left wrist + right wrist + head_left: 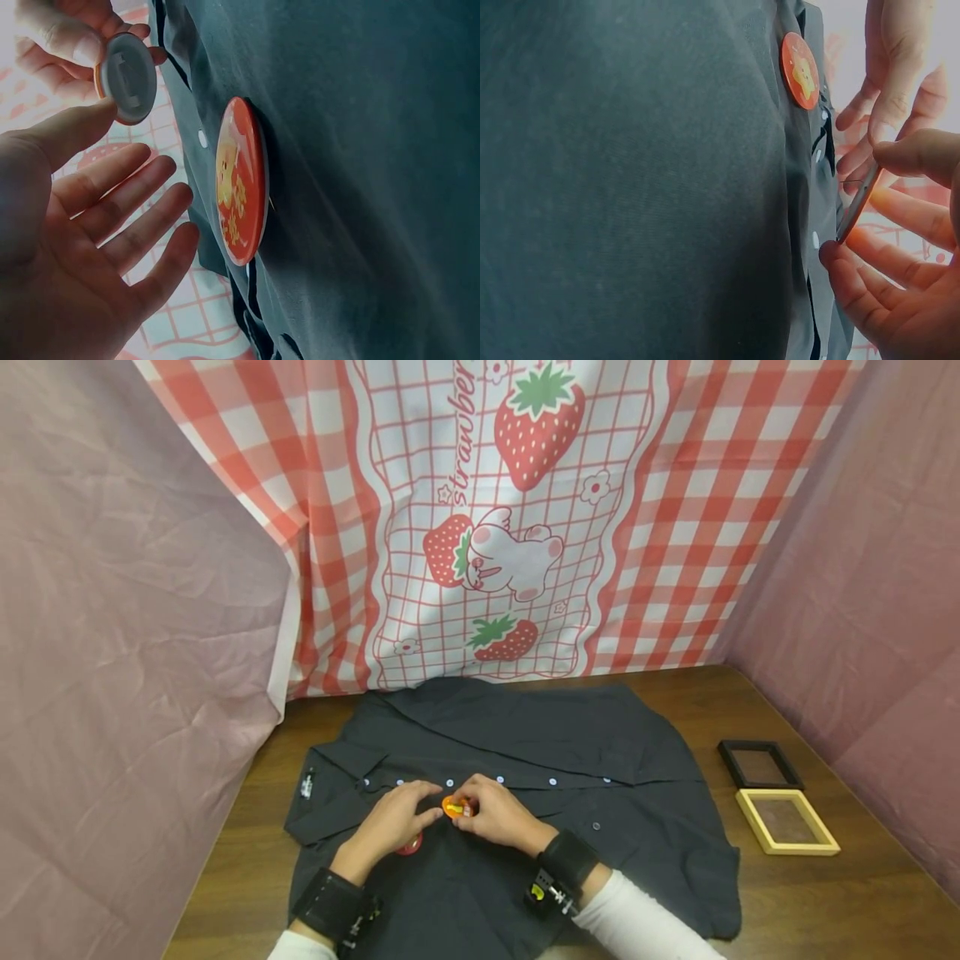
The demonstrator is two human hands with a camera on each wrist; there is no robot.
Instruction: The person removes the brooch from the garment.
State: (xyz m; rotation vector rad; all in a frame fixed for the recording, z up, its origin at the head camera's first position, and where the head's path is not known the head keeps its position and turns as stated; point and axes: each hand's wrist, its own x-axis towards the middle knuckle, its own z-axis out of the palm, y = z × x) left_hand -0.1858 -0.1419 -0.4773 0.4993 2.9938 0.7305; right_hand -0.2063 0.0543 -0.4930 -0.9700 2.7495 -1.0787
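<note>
A dark button-up shirt (510,727) lies spread on the table, its collar to the left. My right hand (498,810) pinches a round orange pin badge (452,810) by its rim, just above the shirt front. In the left wrist view the badge's grey back (129,79) faces the camera; the right wrist view shows its thin pin needle (851,181) standing away from the back. My left hand (393,818) has its fingers spread, with the thumb tip right at the badge's edge. A red badge (240,184) with a yellow figure sits on the shirt below the left hand.
White buttons (500,779) run along the shirt's placket. On the right side of the wooden table (877,893) lie a black frame (750,745) and a pale yellow frame (752,822). A red-checked strawberry cloth (652,568) hangs behind, with pink cloth at both sides.
</note>
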